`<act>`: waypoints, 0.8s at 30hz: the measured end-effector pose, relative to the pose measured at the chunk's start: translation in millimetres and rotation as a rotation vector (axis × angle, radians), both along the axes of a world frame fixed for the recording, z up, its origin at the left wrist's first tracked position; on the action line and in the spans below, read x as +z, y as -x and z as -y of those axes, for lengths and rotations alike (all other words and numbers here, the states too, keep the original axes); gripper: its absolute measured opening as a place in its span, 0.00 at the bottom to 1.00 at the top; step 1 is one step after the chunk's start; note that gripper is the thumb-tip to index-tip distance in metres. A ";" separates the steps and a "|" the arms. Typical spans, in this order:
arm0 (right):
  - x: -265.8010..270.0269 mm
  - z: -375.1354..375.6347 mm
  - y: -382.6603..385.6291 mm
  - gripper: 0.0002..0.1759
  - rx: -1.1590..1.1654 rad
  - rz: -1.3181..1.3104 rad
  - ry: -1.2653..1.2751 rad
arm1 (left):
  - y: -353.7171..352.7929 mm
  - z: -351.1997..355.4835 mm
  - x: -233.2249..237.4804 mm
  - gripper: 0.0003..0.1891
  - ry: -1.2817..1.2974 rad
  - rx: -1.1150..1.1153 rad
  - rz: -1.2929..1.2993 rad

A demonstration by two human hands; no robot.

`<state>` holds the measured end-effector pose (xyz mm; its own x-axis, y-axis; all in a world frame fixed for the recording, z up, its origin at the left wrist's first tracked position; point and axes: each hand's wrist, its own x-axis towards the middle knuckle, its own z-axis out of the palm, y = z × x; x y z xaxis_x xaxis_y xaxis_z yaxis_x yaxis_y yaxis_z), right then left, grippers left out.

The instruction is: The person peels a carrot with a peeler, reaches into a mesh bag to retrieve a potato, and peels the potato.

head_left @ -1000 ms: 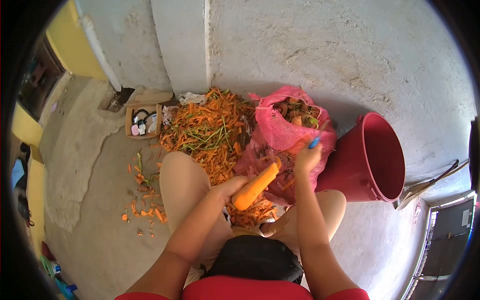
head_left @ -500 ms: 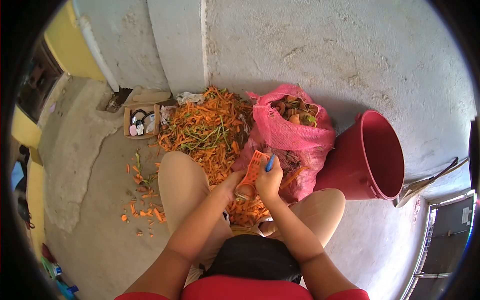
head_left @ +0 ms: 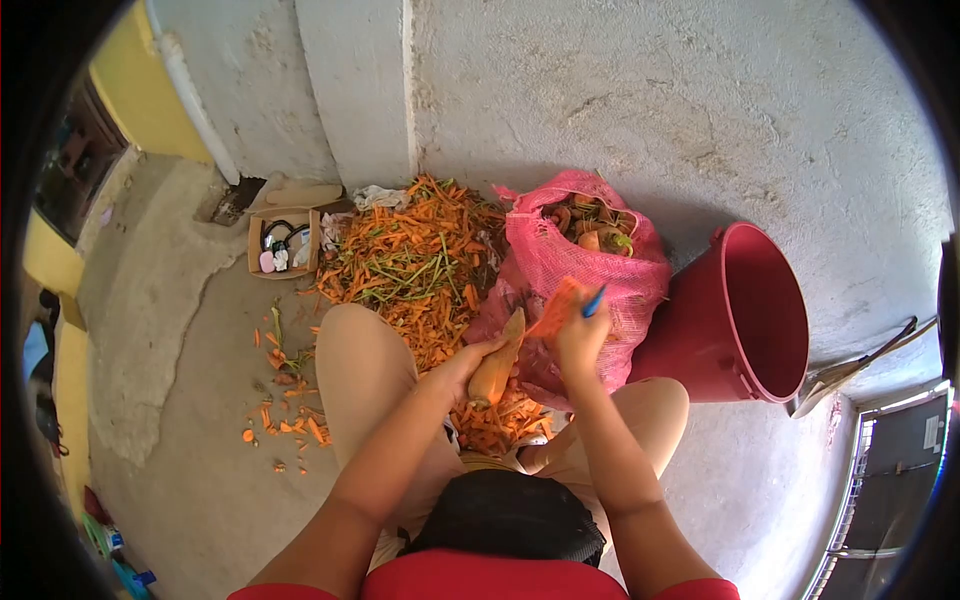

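My left hand (head_left: 456,368) is closed round the thick end of a carrot (head_left: 494,372), whose tapered tip points up and away from me. To its right, my right hand (head_left: 581,338) grips a flat orange perforated tool (head_left: 560,306), blurred by motion, with a blue end (head_left: 595,301) sticking out above the fist. The tool's lower edge is right by the carrot's tip. Beneath both hands, orange peelings (head_left: 497,425) lie between my legs. Behind the right hand stands a pink mesh sack (head_left: 600,275) with carrots in its open top.
A large heap of carrot peelings and green stalks (head_left: 420,260) lies against the wall. Left of it is a cardboard box (head_left: 285,245) with small items. A dark red bucket (head_left: 700,320) leans on its side by the sack. Scraps (head_left: 300,425) are scattered on the floor at left.
My right hand has moved up and right with the orange tool, away from the carrot. The carrot, partly covered before, now shows along its length, tip upward.
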<state>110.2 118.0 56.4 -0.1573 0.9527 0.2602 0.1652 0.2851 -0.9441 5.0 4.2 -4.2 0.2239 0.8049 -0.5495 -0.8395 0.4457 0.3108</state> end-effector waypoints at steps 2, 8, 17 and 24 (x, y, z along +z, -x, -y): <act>-1.8 30.0 8.1 0.06 0.123 -0.013 0.068 | -0.1 -0.5 5.3 0.19 0.016 0.005 0.006; -6.5 53.4 6.0 0.14 0.168 0.340 -0.029 | -7.9 0.8 21.2 0.18 0.065 0.066 -0.212; -34.6 -74.7 -25.3 0.11 -0.417 0.362 -0.151 | 1.5 8.0 26.5 0.20 -0.060 -0.151 -0.128; 3.2 26.3 8.5 0.06 0.071 -0.046 -0.096 | 6.9 -3.2 1.2 0.18 -0.022 -0.004 0.013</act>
<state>101.7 91.7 59.5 -0.2095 0.9100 0.3578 0.0988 0.3837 -0.9181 -1.8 7.4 -3.0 0.2339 0.8161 -0.5284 -0.8418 0.4420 0.3099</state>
